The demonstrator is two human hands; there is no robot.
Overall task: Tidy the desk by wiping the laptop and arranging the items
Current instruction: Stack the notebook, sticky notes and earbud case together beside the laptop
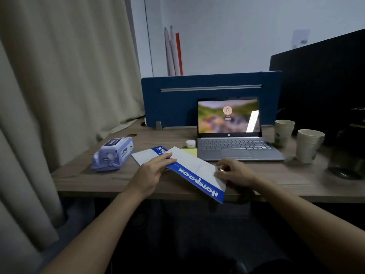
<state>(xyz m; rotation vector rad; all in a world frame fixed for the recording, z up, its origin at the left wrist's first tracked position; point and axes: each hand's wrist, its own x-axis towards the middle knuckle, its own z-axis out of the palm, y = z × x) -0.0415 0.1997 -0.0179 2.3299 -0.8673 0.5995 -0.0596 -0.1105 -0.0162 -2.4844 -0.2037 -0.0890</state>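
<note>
Blue-banded and white, the upper notebook (197,171) lies askew near the table (98,178) front, one corner jutting past the edge, partly over a second notebook (147,155). The left hand (152,171) pinches its far end, fingers closed on the cover; the right hand (235,172) presses its near side, fingers curled at the edge. A careless tug could tip it off. "Notebook" shows on both bands; the open laptop (233,143), just behind, reads "hp" and "EDY".

My one head view looks forward and down from above, close over the desk (118,180), laptop (235,147) beyond the fingers.
</note>
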